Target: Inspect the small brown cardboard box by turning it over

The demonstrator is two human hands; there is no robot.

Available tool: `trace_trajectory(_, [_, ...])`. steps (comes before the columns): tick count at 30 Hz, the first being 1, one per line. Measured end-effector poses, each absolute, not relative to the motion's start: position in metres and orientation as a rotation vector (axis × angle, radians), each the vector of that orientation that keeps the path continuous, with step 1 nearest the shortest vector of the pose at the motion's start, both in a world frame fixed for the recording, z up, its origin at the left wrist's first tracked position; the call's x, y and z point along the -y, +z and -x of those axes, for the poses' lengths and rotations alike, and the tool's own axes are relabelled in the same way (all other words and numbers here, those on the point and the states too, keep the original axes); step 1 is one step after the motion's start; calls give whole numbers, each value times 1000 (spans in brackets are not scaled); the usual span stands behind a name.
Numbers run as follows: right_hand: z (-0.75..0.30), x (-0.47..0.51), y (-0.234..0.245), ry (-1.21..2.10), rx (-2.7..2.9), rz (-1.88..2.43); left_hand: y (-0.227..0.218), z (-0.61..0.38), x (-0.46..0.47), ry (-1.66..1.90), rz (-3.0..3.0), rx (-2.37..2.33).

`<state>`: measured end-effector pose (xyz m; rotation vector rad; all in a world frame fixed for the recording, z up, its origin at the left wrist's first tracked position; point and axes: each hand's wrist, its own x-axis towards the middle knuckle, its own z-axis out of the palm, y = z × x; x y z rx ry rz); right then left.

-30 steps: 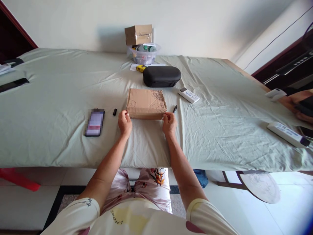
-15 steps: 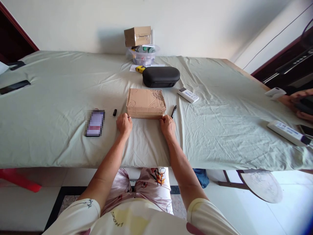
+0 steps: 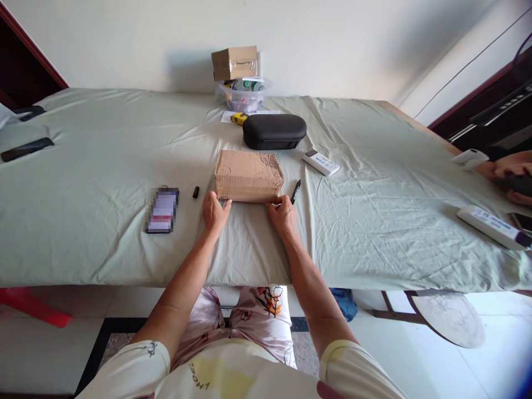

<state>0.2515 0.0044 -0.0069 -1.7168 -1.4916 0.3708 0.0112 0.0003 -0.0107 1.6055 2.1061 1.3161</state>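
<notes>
A flat cardboard box lies on the pale green cloth of the table, straight in front of me. My left hand rests at the box's near left corner, fingers curled against its lower edge. My right hand sits at the near right corner, fingertips pressed together on the same edge. A black marker pen lies just right of the box, and its cap lies to the left.
A phone lies left of my hands. Behind the box sit a black zip case, a white remote, a yellow tape measure and a plastic tub carrying a small carton. Another person's hand shows at the right edge near a second remote.
Both hands slid down from the box's near corners to its bottom edge and moved slightly inward. The box has stayed where it was.
</notes>
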Motion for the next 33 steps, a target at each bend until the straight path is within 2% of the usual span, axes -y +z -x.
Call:
trace_trajectory(20, [-211, 1, -10, 325, 1256, 1738, 7, -47, 12, 1205, -1566, -2234])
trace_trajectory(27, [-213, 2, -3, 431, 1236, 1809, -1, -46, 10, 1291, -1547, -2170])
trace_trajectory(33, [-221, 1, -6, 427, 1260, 1678, -9, -36, 3, 1338, -1537, -2085])
